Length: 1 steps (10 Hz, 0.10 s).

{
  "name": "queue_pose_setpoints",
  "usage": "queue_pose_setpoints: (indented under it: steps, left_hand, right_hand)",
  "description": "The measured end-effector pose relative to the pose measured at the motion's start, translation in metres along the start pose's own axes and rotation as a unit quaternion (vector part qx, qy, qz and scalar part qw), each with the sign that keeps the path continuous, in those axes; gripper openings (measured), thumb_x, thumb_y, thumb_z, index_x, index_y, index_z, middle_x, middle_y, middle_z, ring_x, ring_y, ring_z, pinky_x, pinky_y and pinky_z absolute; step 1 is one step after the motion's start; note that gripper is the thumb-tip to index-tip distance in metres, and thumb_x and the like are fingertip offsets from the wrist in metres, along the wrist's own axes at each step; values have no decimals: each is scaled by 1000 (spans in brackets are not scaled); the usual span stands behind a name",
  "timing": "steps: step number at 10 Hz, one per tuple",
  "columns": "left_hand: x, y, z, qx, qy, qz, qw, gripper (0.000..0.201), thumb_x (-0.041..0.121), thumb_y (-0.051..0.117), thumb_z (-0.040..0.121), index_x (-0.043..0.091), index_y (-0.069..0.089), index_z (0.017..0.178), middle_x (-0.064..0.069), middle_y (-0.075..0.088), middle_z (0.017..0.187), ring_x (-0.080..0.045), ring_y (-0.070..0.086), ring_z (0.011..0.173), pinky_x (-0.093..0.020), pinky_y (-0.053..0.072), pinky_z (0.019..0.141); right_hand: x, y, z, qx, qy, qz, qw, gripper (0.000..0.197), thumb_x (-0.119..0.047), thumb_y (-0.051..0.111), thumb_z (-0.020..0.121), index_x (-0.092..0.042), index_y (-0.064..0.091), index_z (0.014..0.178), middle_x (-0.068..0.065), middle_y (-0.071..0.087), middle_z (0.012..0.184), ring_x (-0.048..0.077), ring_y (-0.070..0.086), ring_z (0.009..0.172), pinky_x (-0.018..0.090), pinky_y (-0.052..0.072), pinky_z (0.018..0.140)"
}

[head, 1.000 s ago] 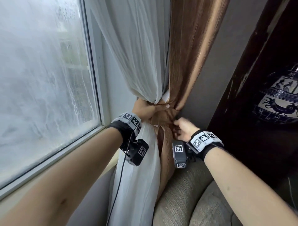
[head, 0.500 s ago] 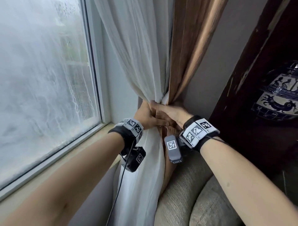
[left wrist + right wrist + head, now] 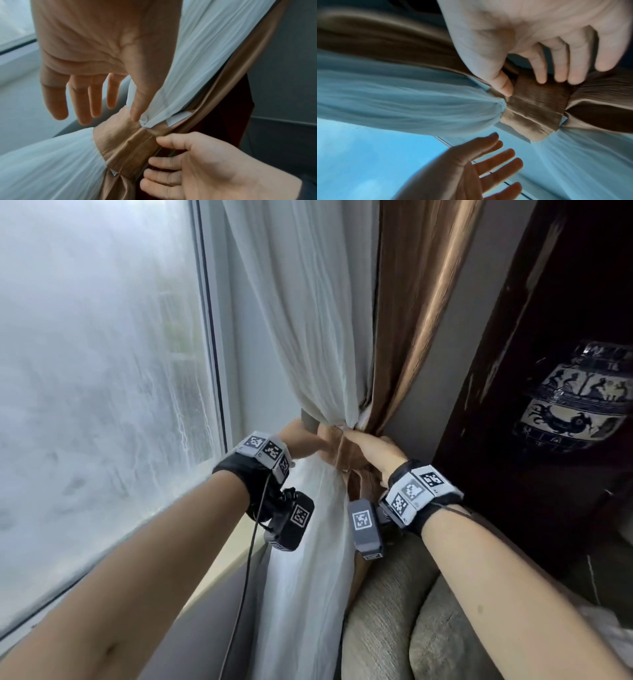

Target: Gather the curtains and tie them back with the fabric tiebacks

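Note:
A white sheer curtain (image 3: pixel 308 320) and a brown curtain (image 3: pixel 414 302) are gathered into one bundle beside the window. A brown ribbed fabric tieback (image 3: pixel 126 146) is wrapped around the bundle's waist. My right hand (image 3: pixel 523 85) grips the tieback (image 3: pixel 536 106) at its right edge, thumb on top and fingers curled over it. My left hand (image 3: pixel 111 102) is spread with straight fingers to the left of the bundle. Only its thumb tip touches the white curtain (image 3: pixel 197 67) just above the band. In the head view both hands (image 3: pixel 305 440) (image 3: pixel 373 448) meet at the tieback (image 3: pixel 337 446).
A fogged window (image 3: pixel 102 371) and its sill (image 3: pixel 219 587) lie to the left. A grey upholstered sofa arm (image 3: pixel 394 611) stands right below the bundle. A dark cabinet with a painted vase (image 3: pixel 575 405) fills the right side.
My right hand rose from below the band onto the tieback and took hold of it. My left hand let go of the bundle and spread its fingers.

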<state>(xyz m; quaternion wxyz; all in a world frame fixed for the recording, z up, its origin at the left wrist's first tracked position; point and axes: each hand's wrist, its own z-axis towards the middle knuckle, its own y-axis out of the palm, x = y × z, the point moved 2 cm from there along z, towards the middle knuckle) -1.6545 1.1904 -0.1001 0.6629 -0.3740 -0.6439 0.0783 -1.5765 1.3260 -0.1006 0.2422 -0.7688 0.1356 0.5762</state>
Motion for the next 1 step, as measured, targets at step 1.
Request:
queue_pose_setpoints:
  steps: [1]
  left_hand:
    - [-1,-17,-32,17,-2,-31,999,23,20,69,87,2,68,101,-12,70,100,-20,66,90,-34,55,76]
  right_hand:
    - [-2,-10,-31,-6,6,-4,1000,34,-24,58,90,-7,54,120,12,61,115,23,59,94,33,41,81]
